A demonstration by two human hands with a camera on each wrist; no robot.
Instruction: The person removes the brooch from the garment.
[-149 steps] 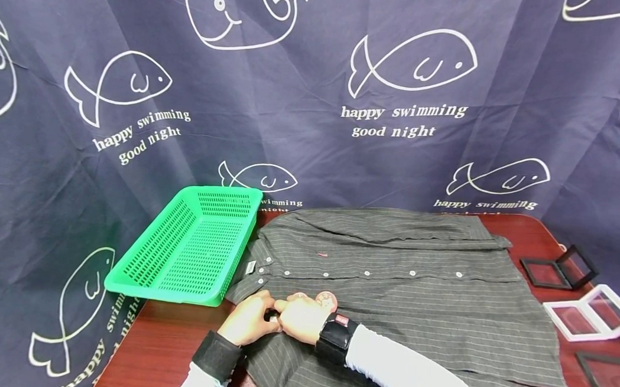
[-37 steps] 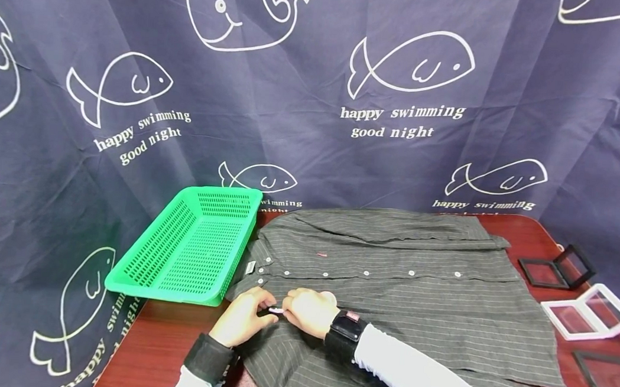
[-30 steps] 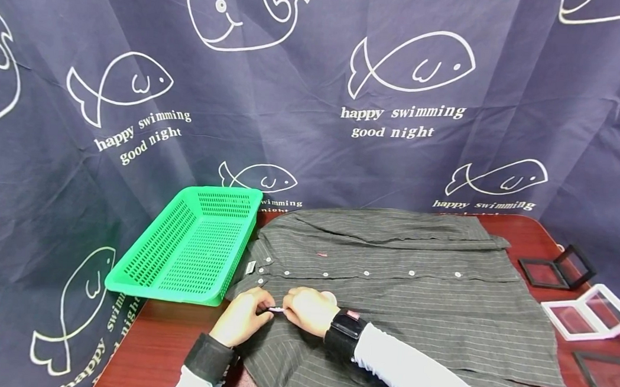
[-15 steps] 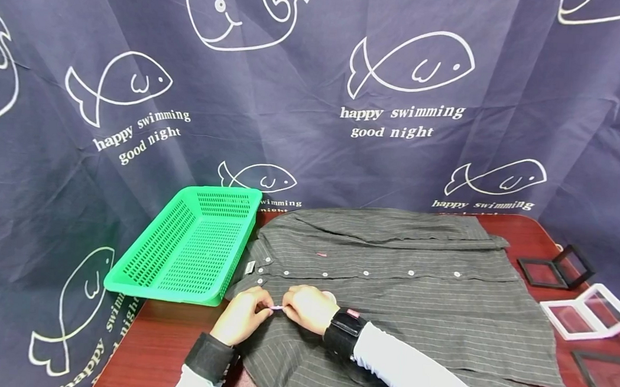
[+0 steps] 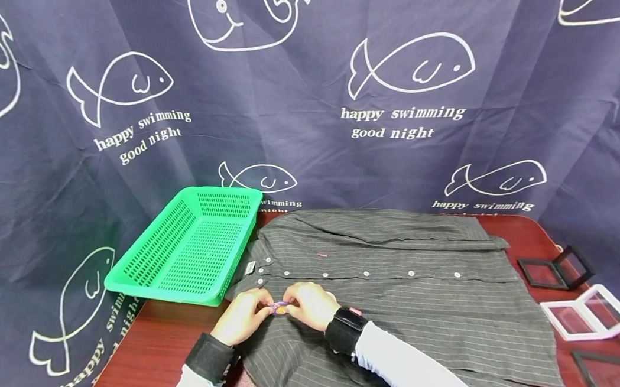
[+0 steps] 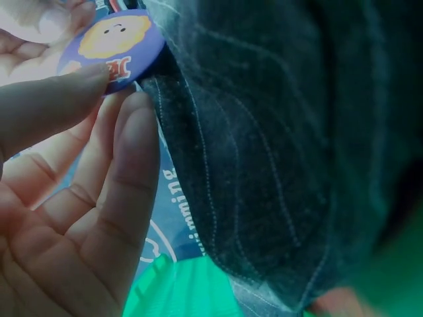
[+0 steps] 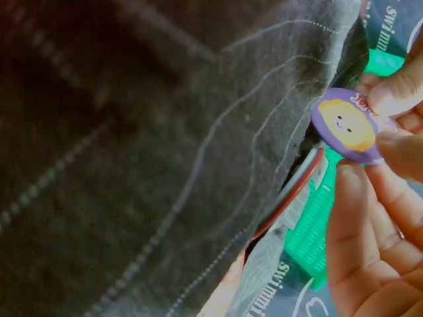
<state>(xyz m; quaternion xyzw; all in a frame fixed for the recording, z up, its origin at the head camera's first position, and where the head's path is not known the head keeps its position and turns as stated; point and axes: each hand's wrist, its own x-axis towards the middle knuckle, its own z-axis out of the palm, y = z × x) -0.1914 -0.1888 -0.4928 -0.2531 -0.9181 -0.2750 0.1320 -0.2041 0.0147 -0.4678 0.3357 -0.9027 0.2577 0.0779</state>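
Between both hands is a round purple pin badge (image 5: 280, 308) with a yellow smiling cartoon on its face. My left hand (image 5: 241, 318) pinches its left edge; my right hand (image 5: 308, 306) pinches the opposite edge. In the left wrist view the badge (image 6: 119, 36) sits between thumb and fingers, right beside striped cloth. The right wrist view shows the badge (image 7: 340, 122) tilted, its back hidden. Under the hands lies a dark grey pinstriped shirt (image 5: 414, 318) with white buttons. Another round badge (image 5: 331, 297) shows partly from behind my right hand.
A green plastic basket (image 5: 205, 258) stands at the left, close to the shirt collar. On the right edge of the red-brown table (image 5: 136, 337) are an open black frame (image 5: 547, 273), an open white frame (image 5: 590, 314) and another black frame (image 5: 607, 383). A printed curtain (image 5: 314, 128) hangs behind.
The badge has turned from edge-on, so its purple and yellow face now shows. Five seconds ago the hands were closer together, with two pinkish badges visible by the right hand.
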